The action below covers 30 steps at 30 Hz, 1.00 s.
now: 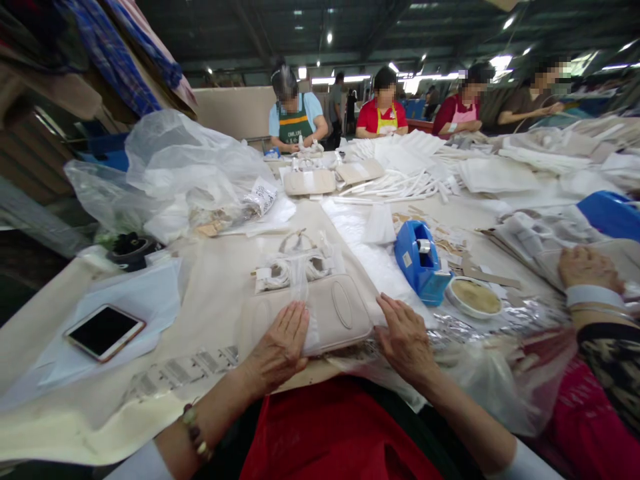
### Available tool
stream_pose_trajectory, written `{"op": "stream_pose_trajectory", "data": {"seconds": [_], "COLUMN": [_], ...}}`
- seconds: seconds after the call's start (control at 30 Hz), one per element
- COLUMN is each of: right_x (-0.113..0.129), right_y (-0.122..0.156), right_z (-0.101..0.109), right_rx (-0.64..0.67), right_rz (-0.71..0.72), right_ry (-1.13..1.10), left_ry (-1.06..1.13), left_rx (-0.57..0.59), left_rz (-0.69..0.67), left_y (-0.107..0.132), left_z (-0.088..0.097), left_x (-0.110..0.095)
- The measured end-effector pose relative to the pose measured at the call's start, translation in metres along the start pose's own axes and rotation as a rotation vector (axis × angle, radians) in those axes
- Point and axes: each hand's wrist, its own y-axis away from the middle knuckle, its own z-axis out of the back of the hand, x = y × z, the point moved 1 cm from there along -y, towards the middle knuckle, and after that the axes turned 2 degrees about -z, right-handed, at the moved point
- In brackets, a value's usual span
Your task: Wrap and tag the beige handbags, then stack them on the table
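Observation:
A beige handbag (330,310) lies flat on the covered table right before me, an oval outline on its front. Around its middle runs a translucent wrap strip (300,280), which also crosses the wrapped strap and hardware (285,267) at the bag's far side. My left hand (283,343) rests flat on the bag and the strip, fingers stretched out and close together. At the bag's right end is my right hand (406,337), fingers extended and a little apart, the fingertips by the bag's edge. Neither hand grips anything that I can see.
A blue tape dispenser (423,263) and a small white dish (474,297) stand to the right. A phone (105,332) lies on paper at left, below a clear plastic bag (185,167). A co-worker's hand (590,270) touches beige pieces at right. Across the table, several people work.

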Motion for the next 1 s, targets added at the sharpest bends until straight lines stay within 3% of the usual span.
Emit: {"op": "stream_pose_trajectory", "data": {"seconds": [0.13,0.23,0.5,0.6,0.77,1.0], "right_x": [-0.006,-0.003,0.016,0.033,0.078,0.125], "right_y": [-0.035,-0.038,-0.018,-0.004,0.027,0.030], "right_z": [-0.011,-0.012,0.016,0.018,-0.003,-0.025], "right_rx": [0.181,0.245,0.194,0.316,0.603,0.709], "right_rz": [-0.016,-0.025,-0.121,-0.295,-0.532,-0.607], "right_ry": [-0.021,-0.050,-0.087,-0.387,-1.030,-1.560], "left_ry": [-0.005,0.014,0.113,0.109,0.098,0.088], "left_rx": [-0.022,-0.023,0.074,0.109,0.130,0.156], "left_rz": [-0.005,-0.005,0.031,0.042,0.044,0.047], "left_y": [0.000,-0.001,-0.015,-0.022,-0.031,-0.044], "left_z": [0.002,0.005,0.014,0.018,0.021,0.028], "left_x": [-0.001,0.001,0.024,0.030,0.033,0.036]}}
